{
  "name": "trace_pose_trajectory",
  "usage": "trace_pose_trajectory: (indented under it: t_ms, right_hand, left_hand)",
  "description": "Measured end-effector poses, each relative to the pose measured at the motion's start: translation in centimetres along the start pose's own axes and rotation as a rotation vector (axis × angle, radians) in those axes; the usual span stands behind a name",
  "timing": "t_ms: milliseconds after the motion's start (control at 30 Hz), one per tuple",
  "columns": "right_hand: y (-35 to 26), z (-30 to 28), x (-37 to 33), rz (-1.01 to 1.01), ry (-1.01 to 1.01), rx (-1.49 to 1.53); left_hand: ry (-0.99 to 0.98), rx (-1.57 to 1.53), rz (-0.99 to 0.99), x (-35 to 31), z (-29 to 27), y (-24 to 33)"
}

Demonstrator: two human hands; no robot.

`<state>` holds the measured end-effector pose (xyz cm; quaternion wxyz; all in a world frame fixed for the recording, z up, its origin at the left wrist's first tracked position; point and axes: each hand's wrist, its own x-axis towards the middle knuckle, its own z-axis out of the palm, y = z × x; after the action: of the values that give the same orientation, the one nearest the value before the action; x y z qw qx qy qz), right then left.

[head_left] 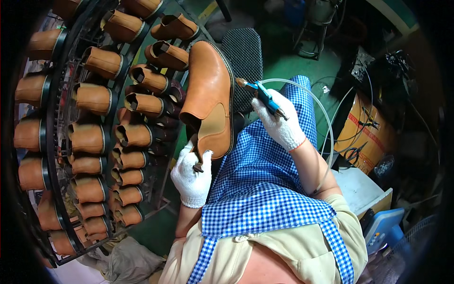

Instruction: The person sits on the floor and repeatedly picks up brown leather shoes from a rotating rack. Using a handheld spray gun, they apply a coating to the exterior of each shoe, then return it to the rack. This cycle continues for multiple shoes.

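Observation:
A tan leather ankle boot (206, 85) with a dark sole hangs in front of me, toe pointing away. My left hand (191, 176), in a white knitted glove, is closed on the boot's heel end by the ankle opening and pull tab. An elastic side panel (213, 119) shows near that opening. In my right hand (280, 118), also gloved, is a teal gun-shaped tool (267, 97) with a clear hose (318, 105). Its brownish tip (241, 82) points at the boot's sole edge. Whether it touches the edge, I cannot tell.
To my left stands a tall rack (61, 102) with several rows of tan boots. A black textured seat (242, 52) lies beyond the boot. At right are a cardboard box (362, 135) with scissors (354, 154), loose cables, a pale table (362, 187) and a blue device (385, 229).

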<state>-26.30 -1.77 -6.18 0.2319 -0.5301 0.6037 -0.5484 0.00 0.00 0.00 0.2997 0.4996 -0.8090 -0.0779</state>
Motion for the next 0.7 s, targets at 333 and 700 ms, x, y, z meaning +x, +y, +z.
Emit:
trace_pose_trajectory:
  t_ms: [333, 700]
  right_hand:
    - [-0.5, -0.7, 1.1, -0.068, -0.043, -0.116]
    - [-1.0, -0.6, 1.4, -0.129, -0.069, -0.269]
  left_hand:
    - [0.037, -0.016, 0.053, 0.5, 1.1, 0.3]
    - [0.035, 0.006, 0.121, 0.6, 1.2, 0.1]
